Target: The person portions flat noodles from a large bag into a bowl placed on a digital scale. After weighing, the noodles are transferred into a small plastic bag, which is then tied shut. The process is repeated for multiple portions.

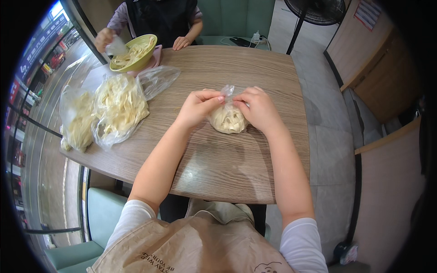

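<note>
A small clear plastic bag of wide pale noodles (229,120) rests on the wooden table (218,170), its neck gathered upward. My left hand (201,104) pinches the neck of the bag between thumb and forefinger. On the other side of the neck, my right hand (256,105) has its thumb and fingertips closed on the plastic. The twisted top of the bag sticks up between both hands. Whether a tie is around the neck cannot be told.
Two larger plastic bags of noodles, one open (119,105) and one beside it (78,119), lie at the table's left. Across the table a person holds clear plastic over a green bowl (152,51) of noodles on a pink object (157,58). A black fan (315,10) stands beyond the right corner.
</note>
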{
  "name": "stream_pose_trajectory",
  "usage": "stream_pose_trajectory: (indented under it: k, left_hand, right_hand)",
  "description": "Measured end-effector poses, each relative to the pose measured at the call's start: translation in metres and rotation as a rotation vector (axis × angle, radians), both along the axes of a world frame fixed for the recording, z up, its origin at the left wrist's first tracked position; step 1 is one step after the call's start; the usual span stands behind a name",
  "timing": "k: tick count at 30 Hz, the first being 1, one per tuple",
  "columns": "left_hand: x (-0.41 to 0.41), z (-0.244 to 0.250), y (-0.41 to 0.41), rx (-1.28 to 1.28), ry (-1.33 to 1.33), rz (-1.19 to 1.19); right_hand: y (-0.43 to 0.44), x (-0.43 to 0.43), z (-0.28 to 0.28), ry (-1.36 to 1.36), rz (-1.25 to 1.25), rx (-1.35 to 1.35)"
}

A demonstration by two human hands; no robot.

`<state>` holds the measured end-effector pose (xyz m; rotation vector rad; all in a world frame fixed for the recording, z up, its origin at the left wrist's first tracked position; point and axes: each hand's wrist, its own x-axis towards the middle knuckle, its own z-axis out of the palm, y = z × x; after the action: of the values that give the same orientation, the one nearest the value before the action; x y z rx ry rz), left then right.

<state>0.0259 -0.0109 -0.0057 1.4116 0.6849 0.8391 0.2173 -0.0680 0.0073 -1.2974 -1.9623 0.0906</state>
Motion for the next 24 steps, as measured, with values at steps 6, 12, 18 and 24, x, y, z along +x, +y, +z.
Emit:
stream_pose_trajectory:
  k: [6,12,18,24]
  left_hand:
    - [0.007,-0.009,0.0,0.253,0.214,0.154]
    - [0.009,-0.002,-0.005,0.637,0.393,0.24]
    - [0.006,-0.001,-0.002,0.952,0.387,0.132]
    - [0.005,0.012,-0.015,0.747,0.448,0.218]
  right_hand:
    - [-0.01,-0.008,0.011,-0.204,-0.076,-0.047]
    - [-0.014,-0.027,0.013,-0.318,-0.039,0.365]
    - [-0.003,-0.019,0.0,-0.115,0.047,0.085]
    - [-0.006,-0.025,0.011,0.103,-0.132,-0.42]
